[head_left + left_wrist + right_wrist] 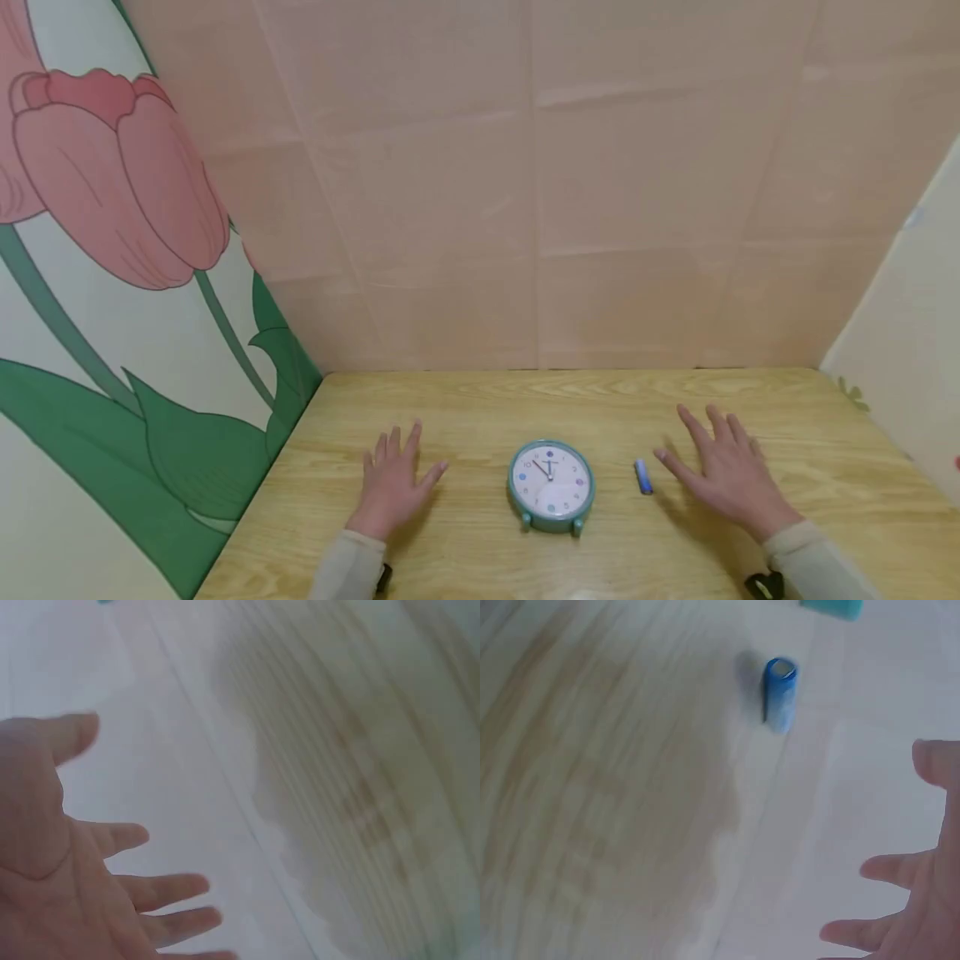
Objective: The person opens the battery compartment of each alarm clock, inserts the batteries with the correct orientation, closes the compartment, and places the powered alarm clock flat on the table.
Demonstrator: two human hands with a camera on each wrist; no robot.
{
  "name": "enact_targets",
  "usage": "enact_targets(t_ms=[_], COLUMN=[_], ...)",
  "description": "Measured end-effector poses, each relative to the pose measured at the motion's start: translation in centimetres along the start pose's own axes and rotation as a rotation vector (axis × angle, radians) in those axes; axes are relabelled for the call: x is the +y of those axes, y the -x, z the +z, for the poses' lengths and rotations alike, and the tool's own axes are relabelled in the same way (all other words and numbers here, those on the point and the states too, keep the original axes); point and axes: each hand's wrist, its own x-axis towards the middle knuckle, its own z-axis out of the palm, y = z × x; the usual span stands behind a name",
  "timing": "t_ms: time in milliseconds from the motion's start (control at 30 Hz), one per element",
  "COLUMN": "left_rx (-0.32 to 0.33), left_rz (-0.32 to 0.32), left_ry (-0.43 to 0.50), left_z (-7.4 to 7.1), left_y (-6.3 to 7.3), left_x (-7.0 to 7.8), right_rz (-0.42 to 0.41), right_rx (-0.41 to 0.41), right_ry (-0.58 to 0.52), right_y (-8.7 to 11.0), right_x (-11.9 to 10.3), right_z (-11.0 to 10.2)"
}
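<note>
A round alarm clock (551, 483) with a teal rim and white face lies face up on the wooden table, its two small feet pointing towards me. To its right lies a small blue cylinder (643, 477) that looks like a battery; the right wrist view shows the same battery (780, 694) with one flat end towards the camera. My left hand (392, 487) is over the table left of the clock, fingers spread, holding nothing. My right hand (731, 479) is spread to the right of the battery, apart from it. A teal bit of the clock (840, 606) shows in the right wrist view.
The wooden table (465, 408) ends at a pinkish-beige sheet (525, 208) hanging behind it. A wall with painted tulips (112, 183) borders the left, and a pale wall (907, 333) borders the right.
</note>
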Motion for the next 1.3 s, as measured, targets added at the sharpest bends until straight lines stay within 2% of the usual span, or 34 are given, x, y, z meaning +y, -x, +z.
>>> enact_targets(t_ms=[167, 300, 567, 733, 933, 1100, 1300], left_rx=[-0.051, -0.111, -0.168, -0.203, -0.229, -0.255, -0.256], left_rz=[0.067, 0.1, 0.12, 0.112, 0.096, 0.087, 0.103], left_ry=[0.132, 0.197, 0.248, 0.285, 0.287, 0.301, 0.308], left_z=[0.3, 0.8, 1.7, 2.1, 2.3, 2.5, 2.7], left_y=[0.1, -0.1, -0.6, -0.8, -0.9, -0.9, -0.7], left_x=[2.1, 3.9, 6.7, 7.7, 8.7, 9.1, 9.1], right_rz=[-0.04, -0.057, -0.052, -0.039, -0.035, -0.024, -0.007], right_rx=[0.026, 0.035, -0.01, -0.039, -0.08, -0.111, -0.16], right_ry=[-0.043, -0.083, -0.095, -0.102, -0.125, -0.135, -0.122], right_y=[-0.4, -0.7, -1.2, -1.7, -2.0, -2.0, -2.0], right_x=[-2.4, -4.3, -6.8, -7.9, -8.9, -9.4, -10.2], right_z=[-0.1, 0.4, 1.4, 2.3, 3.2, 3.6, 4.2])
